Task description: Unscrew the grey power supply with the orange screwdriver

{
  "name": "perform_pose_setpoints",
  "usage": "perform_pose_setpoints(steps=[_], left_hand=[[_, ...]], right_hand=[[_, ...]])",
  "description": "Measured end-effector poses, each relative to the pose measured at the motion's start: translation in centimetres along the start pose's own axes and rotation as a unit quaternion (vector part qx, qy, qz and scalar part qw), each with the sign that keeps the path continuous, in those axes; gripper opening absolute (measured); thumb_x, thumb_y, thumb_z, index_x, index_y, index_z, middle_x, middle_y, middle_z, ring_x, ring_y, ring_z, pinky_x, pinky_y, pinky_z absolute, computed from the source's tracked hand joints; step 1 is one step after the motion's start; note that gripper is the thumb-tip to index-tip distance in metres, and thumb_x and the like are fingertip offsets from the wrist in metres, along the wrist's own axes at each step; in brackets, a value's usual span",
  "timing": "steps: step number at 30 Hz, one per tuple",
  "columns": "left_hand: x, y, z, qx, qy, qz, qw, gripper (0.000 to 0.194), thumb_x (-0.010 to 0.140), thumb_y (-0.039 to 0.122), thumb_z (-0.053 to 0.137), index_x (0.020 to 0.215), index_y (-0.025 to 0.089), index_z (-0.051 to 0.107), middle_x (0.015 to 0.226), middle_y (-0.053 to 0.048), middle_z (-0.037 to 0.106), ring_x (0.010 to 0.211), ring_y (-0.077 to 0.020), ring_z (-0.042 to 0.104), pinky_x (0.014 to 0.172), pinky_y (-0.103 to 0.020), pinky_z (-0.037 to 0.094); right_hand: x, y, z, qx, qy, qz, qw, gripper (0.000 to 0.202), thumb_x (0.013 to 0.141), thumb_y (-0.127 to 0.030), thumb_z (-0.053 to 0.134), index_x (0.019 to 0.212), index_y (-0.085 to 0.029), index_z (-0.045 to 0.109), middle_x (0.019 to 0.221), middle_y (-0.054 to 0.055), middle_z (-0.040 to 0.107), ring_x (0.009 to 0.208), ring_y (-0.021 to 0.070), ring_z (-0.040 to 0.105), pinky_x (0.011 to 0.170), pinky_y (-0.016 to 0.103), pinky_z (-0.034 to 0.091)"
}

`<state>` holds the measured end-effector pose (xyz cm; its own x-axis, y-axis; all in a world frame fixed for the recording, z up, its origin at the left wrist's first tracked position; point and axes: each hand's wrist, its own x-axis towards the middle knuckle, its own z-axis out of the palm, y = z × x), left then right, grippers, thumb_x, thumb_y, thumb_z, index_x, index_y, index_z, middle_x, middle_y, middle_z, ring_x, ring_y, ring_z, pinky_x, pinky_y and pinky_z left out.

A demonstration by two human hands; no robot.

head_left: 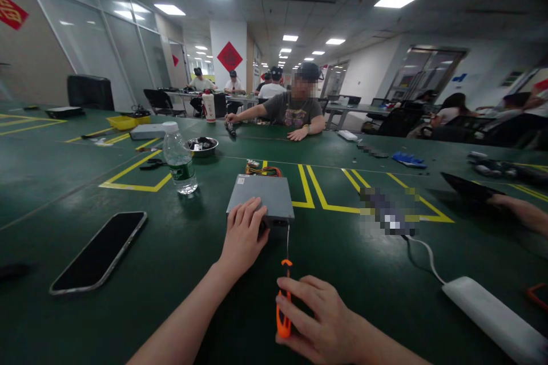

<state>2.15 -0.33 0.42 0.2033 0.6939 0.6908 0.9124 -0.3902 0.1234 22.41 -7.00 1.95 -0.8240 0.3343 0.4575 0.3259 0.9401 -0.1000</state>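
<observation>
Two bare hands work over one green counter (171, 302), at one grey metal box (268, 191) that lies flat near the middle, with one bundle of coloured wires (268, 170) at its far side. The left hand (244, 231) clasps the box's near left part, four fingers over the top and the thumb down against the near side. The right hand (317, 316) pinches the orange handle of one screwdriver (283, 319) between thumb and fingers; its thin shaft points away, up to the box's near right corner, though whether the tip touches cannot be told. To the left are one dark-screened phone (100, 252), one clear bottle (180, 159) and, just beyond the bottle, one metal bowl (203, 147) of small dark parts. One yellow tray (128, 121) and one red-and-white cup (209, 107) stand farther off. To the right lie one white block (492, 313) with a cable and one blue item (409, 159). One person (295, 105) sits opposite, both forearms on the counter; another person's hand (520, 211) holds one dark flat object (471, 189) at far right.
</observation>
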Motion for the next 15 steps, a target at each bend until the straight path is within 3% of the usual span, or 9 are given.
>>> perform_pose_setpoints(steps=[5, 10, 15], left_hand=[[-0.01, -0.02, 0.06, 0.0, -0.002, 0.0, 1.0, 0.037, 0.078, 0.022, 0.055, 0.114, 0.022, 0.047, 0.127, -0.009, 0.051, 0.122, -0.0243, 0.041, 0.102, -0.045, 0.029], [-0.06, -0.05, 0.08, 0.004, -0.008, -0.001, 1.0, 0.038, 0.078, 0.022, 0.055, 0.115, 0.022, 0.046, 0.129, -0.008, 0.049, 0.124, -0.0232, 0.039, 0.103, -0.043, 0.028], [-0.04, -0.01, 0.04, 0.003, -0.01, -0.006, 1.0, 0.038, 0.078, 0.022, 0.055, 0.115, 0.021, 0.046, 0.129, -0.008, 0.049, 0.124, -0.0235, 0.039, 0.103, -0.043, 0.027]], right_hand=[[-0.19, 0.13, 0.66, 0.008, 0.026, 0.02, 0.999, 0.028, 0.078, -0.034, 0.059, 0.103, -0.021, 0.06, 0.109, 0.014, 0.064, 0.084, 0.0221, 0.066, 0.071, 0.036, 0.053], [-0.16, -0.1, -0.1, -0.021, -0.006, -0.016, 1.0, 0.039, 0.08, -0.034, 0.055, 0.117, -0.02, 0.056, 0.108, 0.016, 0.063, 0.099, 0.0249, 0.061, 0.079, 0.038, 0.051], [0.1, -0.17, 0.01, 0.02, -0.005, -0.058, 0.998, 0.042, 0.08, -0.03, 0.056, 0.12, -0.019, 0.054, 0.113, 0.018, 0.061, 0.1, 0.0255, 0.061, 0.083, 0.039, 0.049]])
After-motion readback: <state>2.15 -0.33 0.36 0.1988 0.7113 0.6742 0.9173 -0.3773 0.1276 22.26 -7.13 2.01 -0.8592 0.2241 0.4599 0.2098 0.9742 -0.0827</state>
